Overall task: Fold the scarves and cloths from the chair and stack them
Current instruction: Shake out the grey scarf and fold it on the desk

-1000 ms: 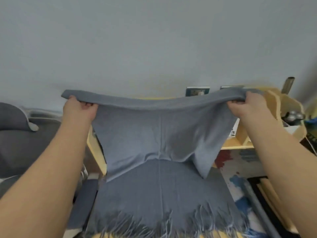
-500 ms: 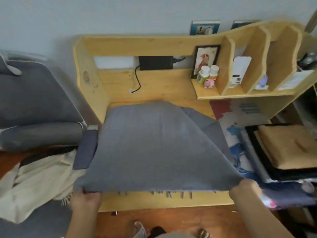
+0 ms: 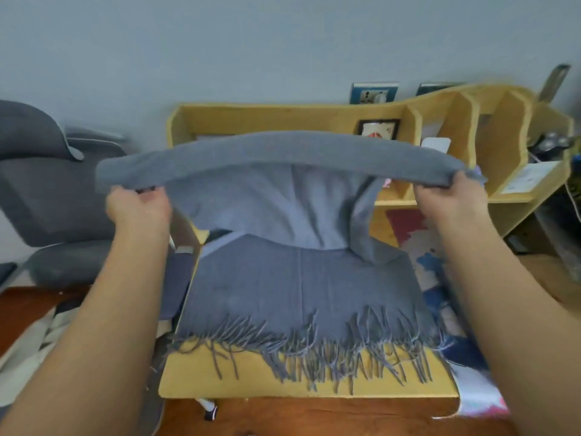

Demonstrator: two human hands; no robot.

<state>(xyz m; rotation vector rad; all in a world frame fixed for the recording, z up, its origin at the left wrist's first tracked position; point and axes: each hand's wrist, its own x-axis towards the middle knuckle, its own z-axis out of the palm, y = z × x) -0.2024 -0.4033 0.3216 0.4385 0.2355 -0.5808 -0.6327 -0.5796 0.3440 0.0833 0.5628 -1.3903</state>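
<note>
Scarf (image 3: 283, 278) lengthwise toward wall, fringe nearest.

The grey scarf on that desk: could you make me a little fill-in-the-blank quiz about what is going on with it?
1. The grey scarf is held up by ____ hands, the left hand and the right hand.
2. The scarf's loose threads, its ____, lie along the front edge of the yellow desk.
3. The lower part of the scarf rests on the ____.
4. To the left of the desk stands a grey ____.

Missing words: two; fringe; desk; chair
</note>
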